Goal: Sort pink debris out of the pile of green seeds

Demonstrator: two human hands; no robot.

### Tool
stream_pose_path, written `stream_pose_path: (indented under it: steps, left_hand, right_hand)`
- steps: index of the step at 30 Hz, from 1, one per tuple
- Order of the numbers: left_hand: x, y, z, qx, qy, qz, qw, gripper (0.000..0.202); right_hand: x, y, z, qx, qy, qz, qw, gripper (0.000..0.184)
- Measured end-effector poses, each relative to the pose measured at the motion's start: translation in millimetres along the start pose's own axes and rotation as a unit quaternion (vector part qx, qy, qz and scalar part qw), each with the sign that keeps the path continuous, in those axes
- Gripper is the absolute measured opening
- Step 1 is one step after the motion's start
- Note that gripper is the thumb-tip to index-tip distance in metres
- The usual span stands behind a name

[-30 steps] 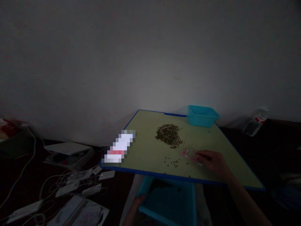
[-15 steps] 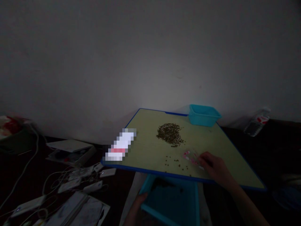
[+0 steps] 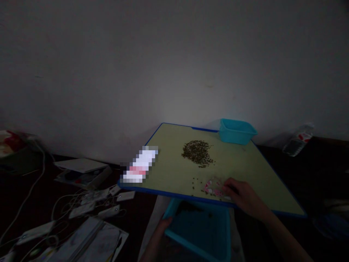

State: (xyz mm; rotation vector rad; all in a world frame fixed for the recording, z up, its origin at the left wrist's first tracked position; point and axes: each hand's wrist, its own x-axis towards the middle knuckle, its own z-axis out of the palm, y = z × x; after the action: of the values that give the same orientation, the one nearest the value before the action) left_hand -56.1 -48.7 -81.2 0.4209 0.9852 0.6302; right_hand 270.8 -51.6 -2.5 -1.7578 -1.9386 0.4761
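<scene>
1. Card: a clear, thin card [image 3: 209, 187] with a pink-and-white pattern along its edge lies low over the table [image 3: 259, 178], near its front edge. Whether it lies flat or slightly tilted cannot be told.
2. Grains: a pile of small brown grains [image 3: 196, 153] covers the middle of the table, dense at the centre and loose at the border. A few stray grains [image 3: 193, 183] lie apart from it, just left of the card.
3. Lower bin: a blue, rectangular lower bin [image 3: 228, 233] is below the front edge of the table, open side up. A dark patch shows at its far end; its nature is unclear.
4. Right hand: the right hand [image 3: 242, 194] pinches the right end of the card between thumb and bent fingers. The forearm enters from the lower right.
5. Left hand: the left hand [image 3: 160, 231] grips the lower bin at its left rim; its underside is in shadow.
6. Hands: they are well apart.
</scene>
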Motion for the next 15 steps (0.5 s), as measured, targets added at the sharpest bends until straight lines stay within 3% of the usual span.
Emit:
stream_pose_path:
  steps: [3, 7, 12, 15]
  left_hand:
    - [12, -4, -3.4, -0.037, 0.023, -0.046, 0.998, 0.061]
    - [17, -4, -4.3, -0.014, 0.039, -0.026, 0.999, 0.065]
    - [24, -7, -10.5, -0.028, 0.018, -0.037, 0.999, 0.079]
    - [35, -13, -22.2, -0.032, 0.017, -0.046, 0.998, 0.073]
  right_hand:
    - [1, -7, 1, 0.008, -0.014, -0.014, 1.0, 0.022]
    - [4, -18, 3, 0.008, -0.03, -0.03, 0.999, 0.022]
    - [7, -27, 4, 0.026, -0.047, -0.047, 0.997, 0.022]
    - [10, -23, 1, 0.031, -0.025, -0.04, 0.998, 0.023]
